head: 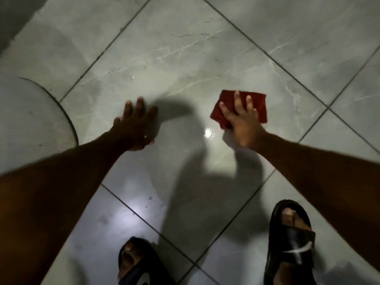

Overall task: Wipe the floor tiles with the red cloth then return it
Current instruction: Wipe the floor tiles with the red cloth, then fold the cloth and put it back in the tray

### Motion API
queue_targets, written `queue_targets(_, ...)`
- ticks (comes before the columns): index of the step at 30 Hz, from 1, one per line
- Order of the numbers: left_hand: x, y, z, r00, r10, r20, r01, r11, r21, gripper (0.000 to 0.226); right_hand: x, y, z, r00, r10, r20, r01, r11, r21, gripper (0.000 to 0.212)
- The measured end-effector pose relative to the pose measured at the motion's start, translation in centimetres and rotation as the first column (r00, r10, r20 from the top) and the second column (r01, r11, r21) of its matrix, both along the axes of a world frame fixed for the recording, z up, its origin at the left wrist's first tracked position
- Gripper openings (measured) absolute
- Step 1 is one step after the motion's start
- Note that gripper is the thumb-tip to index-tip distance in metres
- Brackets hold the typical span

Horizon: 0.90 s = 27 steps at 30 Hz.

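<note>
The red cloth [259, 108] lies flat on the grey floor tiles [174, 58] under the right grip [242, 122], whose straight, spread fingers press it down. The left grip [136, 124] rests flat on the same tile, well apart from the cloth, fingers spread and holding nothing.

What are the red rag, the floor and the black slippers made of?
The red cloth looks like soft fabric: matte and folded. The floor tiles seem glazed ceramic or porcelain: glossy, marble-veined, dark grout lines. The black slippers are likely rubber or plastic: smooth, slightly shiny.
</note>
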State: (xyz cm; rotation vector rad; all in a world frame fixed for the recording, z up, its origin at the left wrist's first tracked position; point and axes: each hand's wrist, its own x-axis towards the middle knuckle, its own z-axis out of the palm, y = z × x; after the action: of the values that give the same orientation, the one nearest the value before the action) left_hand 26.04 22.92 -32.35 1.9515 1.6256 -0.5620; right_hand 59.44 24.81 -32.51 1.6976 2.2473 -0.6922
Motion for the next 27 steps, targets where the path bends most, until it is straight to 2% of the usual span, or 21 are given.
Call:
queue_targets(2,0.2,0.1,0.2,1.0,-0.011,-0.017,0.011,1.0,-0.002,0.106,-3.9,0.7,0.1,0.999,-0.038,-0.022,0.037,0.999,-0.016,0.079)
queue_targets(5,0.6,-0.3,1.0,0.996,-0.043,-0.078,0.048,0.997,0.063,0.107,-7.8,-5.2,0.5,0.983,0.182,-0.039,-0.182,0.983,-0.003,0.077)
queue_targets(7,1.6,-1.4,1.8,0.995,-0.017,-0.102,0.033,0.986,0.162,0.107,-7.8,-10.2,1.5,0.973,0.228,-0.041,-0.232,0.967,-0.107,0.08)
queue_targets(9,3.1,-3.4,2.2,0.995,0.068,-0.074,-0.048,0.967,0.249,0.098,-7.2,-11.5,2.3,0.974,0.215,-0.068,-0.225,0.941,-0.251,0.075)
queue_targets(10,4.2,-4.7,2.3,0.991,0.127,-0.044,-0.111,0.957,0.267,0.091,-6.8,-11.0,2.9,0.977,0.194,-0.091,-0.211,0.943,-0.257,0.065)
queue_targets(12,6.7,-7.0,2.6,0.953,0.299,0.048,-0.301,0.92,0.251,0.073,-6.2,-8.9,3.5,0.988,0.072,-0.138,-0.086,0.992,-0.096,0.044)
queue_targets(14,9.4,-8.7,2.5,0.877,0.463,0.129,-0.48,0.855,0.196,0.049,-5.6,-7.0,3.7,0.993,-0.066,-0.101,0.071,0.996,0.052,0.045)
queue_targets(15,10.6,-9.4,2.5,0.842,0.516,0.161,-0.537,0.832,0.142,0.041,-5.6,-6.7,3.6,0.996,-0.075,-0.047,0.077,0.996,0.046,0.048)
queue_targets(18,13.3,-11.3,2.3,0.738,0.626,0.253,-0.639,0.768,-0.039,0.034,-6.4,-6.6,3.3,0.997,-0.031,0.076,0.036,0.997,-0.069,0.034)
queue_targets(21,13.5,-12.0,3.5,0.667,0.704,0.244,-0.705,0.702,-0.1,0.024,-6.8,-6.7,4.4,0.997,-0.081,-0.01,0.078,0.976,-0.205,0.03)
queue_targets(23,12.8,-12.1,6.0,0.533,0.797,0.285,-0.766,0.597,-0.239,0.031,-6.5,-7.1,6.9,0.965,-0.209,-0.158,0.149,0.935,-0.322,0.026)
queue_targets(25,11.9,-12.1,9.9,0.336,0.861,0.381,-0.755,0.488,-0.438,0.052,-5.9,-7.8,10.5,0.898,-0.329,-0.292,0.202,0.898,-0.39,0.021)
queue_targets(26,11.4,-12.3,12.5,0.29,0.861,0.417,-0.722,0.483,-0.495,0.063,-5.6,-8.1,12.8,0.867,-0.367,-0.335,0.215,0.885,-0.413,0.025)
queue_targets(27,11.0,-12.4,15.2,0.309,0.84,0.446,-0.686,0.521,-0.508,0.072,-5.5,-8.3,15.2,0.847,-0.386,-0.366,0.213,0.877,-0.43,0.028)
